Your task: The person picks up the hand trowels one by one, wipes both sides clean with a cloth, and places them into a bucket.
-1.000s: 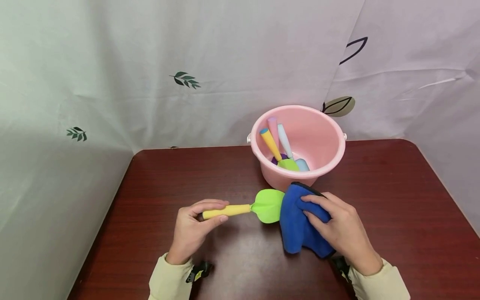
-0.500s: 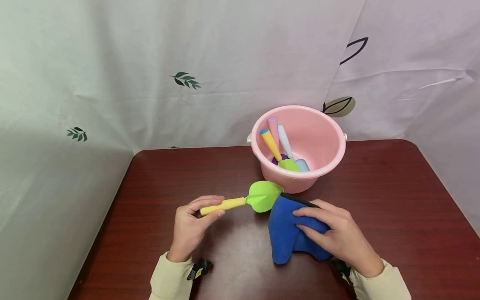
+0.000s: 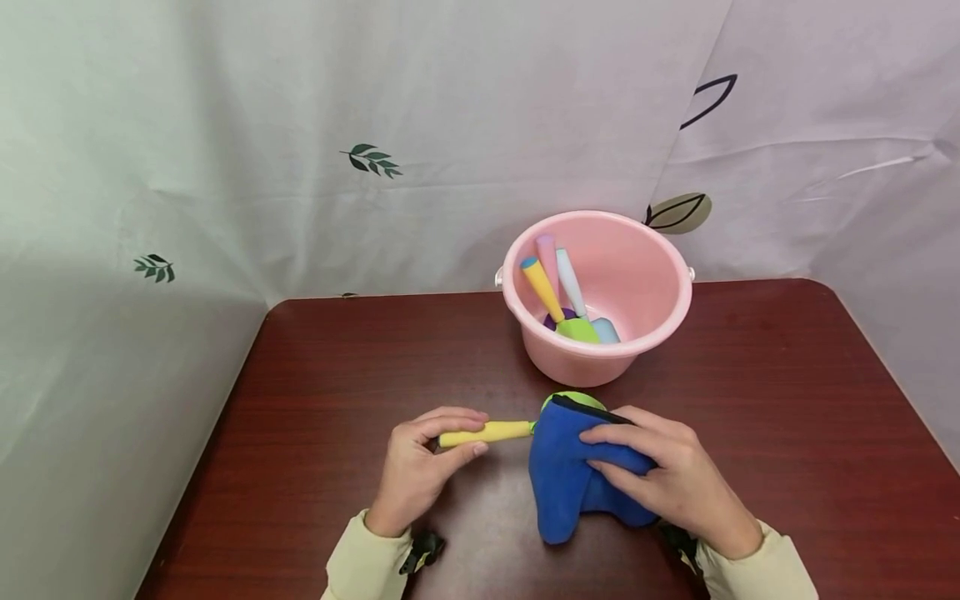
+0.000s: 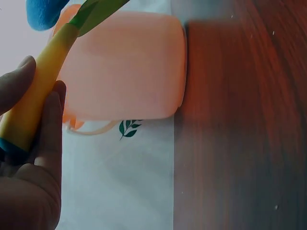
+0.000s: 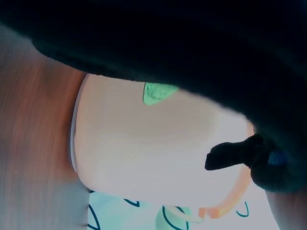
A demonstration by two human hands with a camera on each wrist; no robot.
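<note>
In the head view my left hand (image 3: 420, 471) grips the yellow handle of a small toy trowel (image 3: 495, 431), thumb below and fingers above. Its green blade is mostly hidden behind a blue cloth (image 3: 558, 471) with a black edge; only the blade's upper rim shows. My right hand (image 3: 678, 471) pinches the cloth between thumb and fingers, over the blade. From the left wrist, the trowel handle (image 4: 41, 79) slants up, with a bit of blue cloth (image 4: 44, 13) near its neck. Dark fabric fills the top of the right wrist view, a green blade tip (image 5: 156, 92) poking out below.
Behind the hands stands a pink bucket (image 3: 577, 364) near the table's back edge. Inside it lean several small tools, including another yellow-handled trowel (image 3: 542, 287). The dark red table (image 3: 360, 350) meets a pale leaf-patterned curtain (image 3: 450, 125) at the back.
My left hand first draws the trowel slightly up and left, then moves it right. The cloth shifts left and down, so the blade, earlier mostly exposed, is now largely covered.
</note>
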